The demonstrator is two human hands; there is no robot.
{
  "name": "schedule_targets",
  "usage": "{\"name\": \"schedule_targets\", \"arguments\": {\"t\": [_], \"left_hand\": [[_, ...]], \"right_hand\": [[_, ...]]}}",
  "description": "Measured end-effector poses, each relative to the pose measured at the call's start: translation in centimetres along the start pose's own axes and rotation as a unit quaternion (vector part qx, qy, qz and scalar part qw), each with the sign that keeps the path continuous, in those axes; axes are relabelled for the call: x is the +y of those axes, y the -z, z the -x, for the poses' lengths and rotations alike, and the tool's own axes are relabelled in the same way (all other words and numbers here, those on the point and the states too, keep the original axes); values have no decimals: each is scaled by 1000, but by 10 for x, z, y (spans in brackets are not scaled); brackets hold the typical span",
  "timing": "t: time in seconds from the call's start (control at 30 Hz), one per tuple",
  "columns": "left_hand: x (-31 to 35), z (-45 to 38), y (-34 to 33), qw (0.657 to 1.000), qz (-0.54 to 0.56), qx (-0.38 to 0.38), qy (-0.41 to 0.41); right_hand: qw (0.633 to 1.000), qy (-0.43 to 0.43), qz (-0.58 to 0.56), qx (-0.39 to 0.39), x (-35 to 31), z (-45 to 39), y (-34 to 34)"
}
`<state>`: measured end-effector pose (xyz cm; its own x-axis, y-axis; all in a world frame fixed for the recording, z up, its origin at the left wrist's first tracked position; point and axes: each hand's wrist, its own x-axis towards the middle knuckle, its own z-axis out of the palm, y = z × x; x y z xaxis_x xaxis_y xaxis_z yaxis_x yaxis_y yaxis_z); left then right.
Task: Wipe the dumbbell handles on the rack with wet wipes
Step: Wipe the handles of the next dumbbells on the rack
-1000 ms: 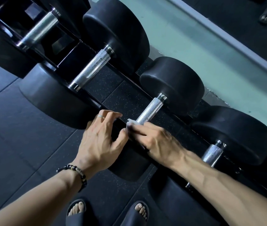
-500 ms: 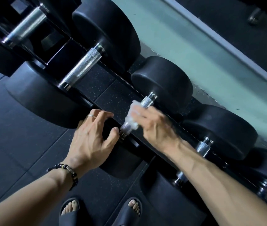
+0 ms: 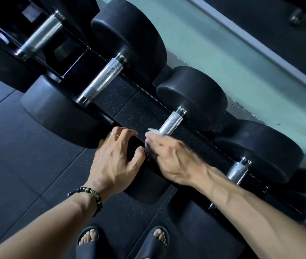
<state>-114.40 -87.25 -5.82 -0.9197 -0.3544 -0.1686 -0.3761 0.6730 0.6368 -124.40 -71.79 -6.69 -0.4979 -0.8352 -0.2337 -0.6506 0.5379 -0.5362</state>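
Mid-wipe on the third handle (image 3: 170,124). My right hand (image 3: 174,161) has its grip closed round the wet wipe (image 3: 153,132) at the handle's near end; left hand (image 3: 115,161) braces the near head. Next: stroke toward the far collar, then the next dumbbell handle (image 3: 238,170) on the rack (image 3: 111,118).

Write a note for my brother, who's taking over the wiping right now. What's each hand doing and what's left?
Right hand holds the wet wipe on the near end of the middle dumbbell handle.
Left hand grips that dumbbell's near head, steadying it.
Done: can't tell which handles are already wiped.
Left: finish this handle, then check the bigger handle to the left and the smaller one to the right.
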Motion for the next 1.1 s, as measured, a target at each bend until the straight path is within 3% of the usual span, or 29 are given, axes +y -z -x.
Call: {"name": "schedule_targets", "arguments": {"t": [0.07, 0.1, 0.2, 0.27, 0.33, 0.4, 0.43, 0.57, 0.6, 0.73, 0.8, 0.9, 0.93, 1.03, 1.1], "left_hand": [[0, 0, 0, 1000, 1, 2, 1], [0, 0, 0, 1000, 1, 0, 1], [-1, 1, 0, 1000, 1, -4, -2], [-1, 1, 0, 1000, 0, -2, -2], [-1, 0, 0, 1000, -1, -1, -1], [-1, 0, 0, 1000, -3, -2, -1], [-1, 0, 0, 1000, -4, -3, -1], [-2, 0, -1, 1000, -5, -7, 1], [-2, 0, -1, 1000, -5, -6, 0], [-1, 0, 0, 1000, -6, -7, 1], [-2, -1, 0, 1000, -10, -7, -2], [-2, 0, 0, 1000, -12, -9, 0], [-2, -1, 0, 1000, -12, -7, -1], [-1, -2, -1, 1000, -14, -11, -1], [-1, -1, 0, 1000, -16, -12, 3]], "right_hand": [[999, 48, 0, -25, 4, 3, 10], [998, 56, 4, 1, 11, 0, 16], [982, -2, 35, 184, 32, -9, 25], [969, -76, 18, 235, 31, -13, 11], [983, -48, -8, 179, 15, -10, -11], [993, 63, -7, 99, 9, -2, -13], [992, 84, -2, 95, 10, -2, -5], [965, -64, -7, 253, 29, -11, 11], [970, -59, -4, 234, 22, -10, 5], [994, 102, -3, 30, 7, 4, -4], [990, 108, 59, 74, 23, -3, 10], [979, -17, 46, 196, 33, -8, 19], [981, -18, 44, 186, 31, -7, 12], [989, 110, 58, 82, 19, 2, -6], [979, 138, 124, 86, 27, -1, 0]]}}
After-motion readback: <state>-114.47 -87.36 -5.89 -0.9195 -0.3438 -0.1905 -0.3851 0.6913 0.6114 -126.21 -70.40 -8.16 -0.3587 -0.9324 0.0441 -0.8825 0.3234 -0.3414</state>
